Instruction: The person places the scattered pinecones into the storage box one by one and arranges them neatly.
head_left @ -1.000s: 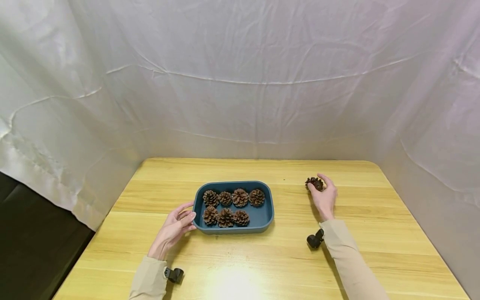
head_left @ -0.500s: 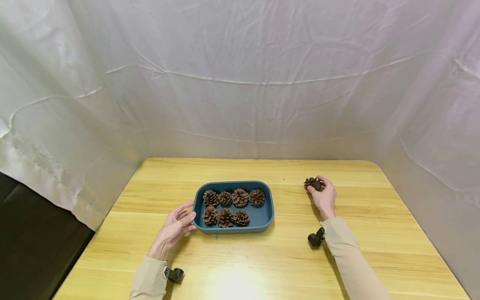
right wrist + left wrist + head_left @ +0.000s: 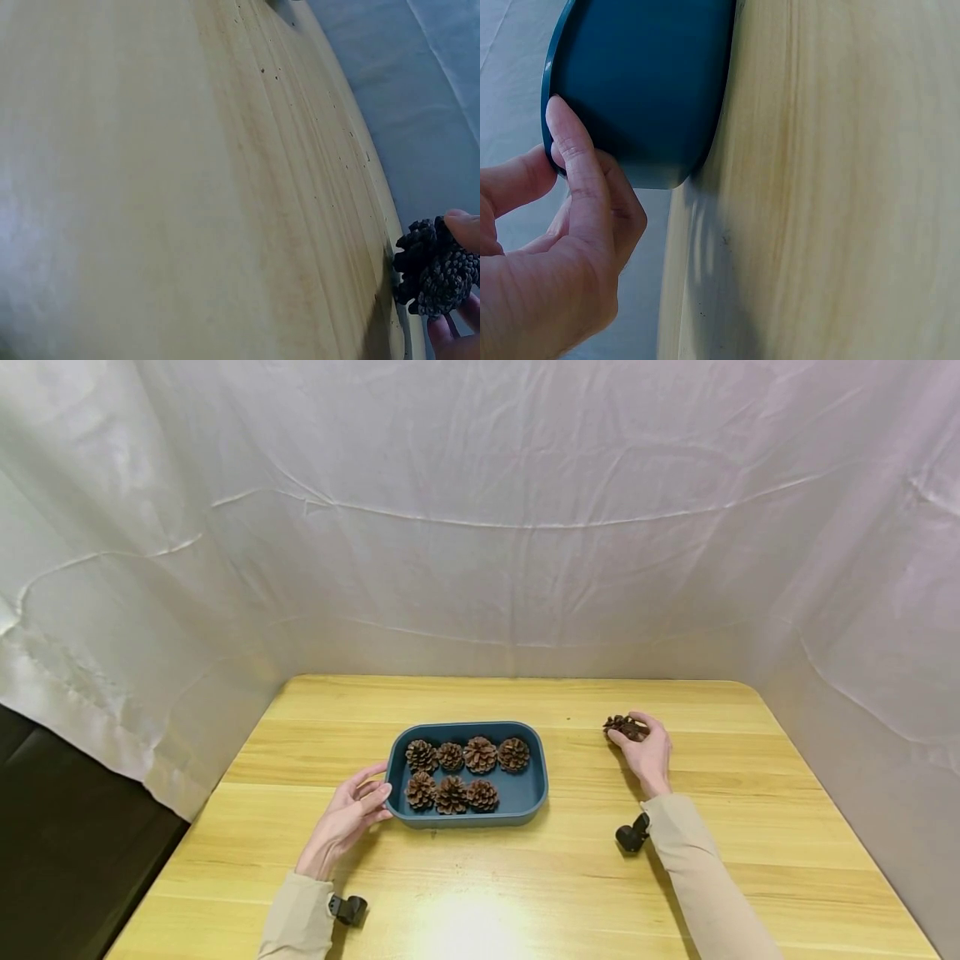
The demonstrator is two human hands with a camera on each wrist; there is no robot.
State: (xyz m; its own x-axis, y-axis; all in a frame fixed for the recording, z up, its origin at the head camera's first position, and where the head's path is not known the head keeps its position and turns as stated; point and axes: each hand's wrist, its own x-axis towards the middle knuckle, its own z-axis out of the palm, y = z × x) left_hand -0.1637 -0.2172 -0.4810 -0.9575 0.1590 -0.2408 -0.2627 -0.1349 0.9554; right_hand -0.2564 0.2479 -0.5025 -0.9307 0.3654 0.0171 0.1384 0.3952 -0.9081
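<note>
At the left end of a dark blue rectangular tray [image 3: 521, 793], my left hand [image 3: 348, 814] grips the rim. The left wrist view shows thumb and fingers pinching that tray wall [image 3: 645, 90]. In the tray stand several brown pine cones [image 3: 452, 795], in a back row and a front row, with bare floor at its front right. Away to the right, my right hand [image 3: 651, 756] holds a single pine cone [image 3: 621, 727] between thumb and fingers. The right wrist view has this pine cone [image 3: 442, 277] at its right edge; whether it touches the table I cannot tell.
The wooden table [image 3: 585, 893] has rounded back corners, and small dark specks lie on it. Pale cloth [image 3: 510, 568] hangs behind and at both sides. A black surface [image 3: 67, 835] lies past the table's left edge.
The pine cone in my right hand has shifted slightly left and turned a little, and the fingers have moved round it. My left hand, the tray and its pine cones have stayed put.
</note>
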